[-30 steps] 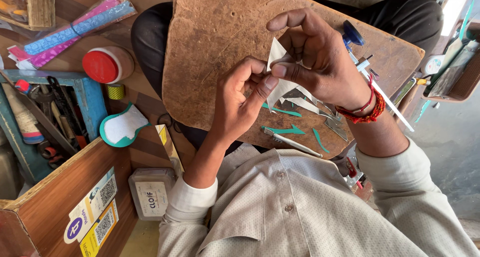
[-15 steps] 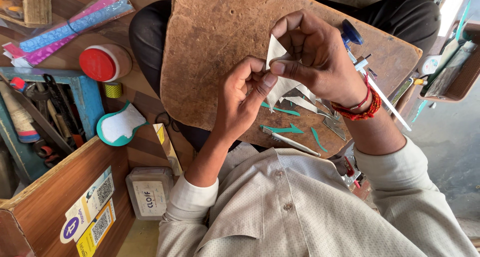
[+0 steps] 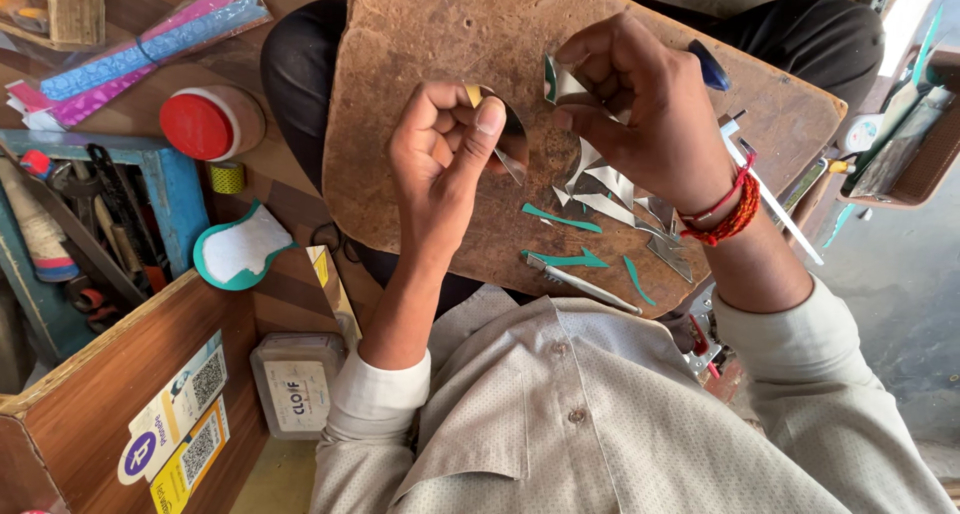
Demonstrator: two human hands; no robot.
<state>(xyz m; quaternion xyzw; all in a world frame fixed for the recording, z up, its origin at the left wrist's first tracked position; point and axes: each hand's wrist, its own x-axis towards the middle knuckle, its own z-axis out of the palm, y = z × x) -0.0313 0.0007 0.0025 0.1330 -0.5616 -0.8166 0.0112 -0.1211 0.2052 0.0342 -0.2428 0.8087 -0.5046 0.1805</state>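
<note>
My left hand (image 3: 440, 159) pinches a shiny curved sliver of mirror-like sheet (image 3: 512, 142) between thumb and fingers. My right hand (image 3: 640, 104), with red thread around the wrist, grips a smaller shiny piece with a green back (image 3: 558, 80). Both hands hover over a worn brown board (image 3: 420, 34) resting on my lap, a short gap between them. Silver offcuts (image 3: 605, 189) and green slivers (image 3: 562, 219) lie on the board under my right hand. A thin metal tool (image 3: 582, 285) sits at the board's near edge.
At left stand a red-lidded tub (image 3: 200, 124), a blue wooden tray of tools (image 3: 170, 189), a teal-edged white shape (image 3: 240, 249), a small tin (image 3: 298, 382) and a wooden box with stickers (image 3: 120, 374). Patterned rolls (image 3: 150, 49) lie at far left. A blue-handled item (image 3: 708, 66) pokes out behind my right hand.
The hands were together on one folded shiny piece; now they have drawn apart, each holding its own piece, and the left hand has rotated its thumb upward.
</note>
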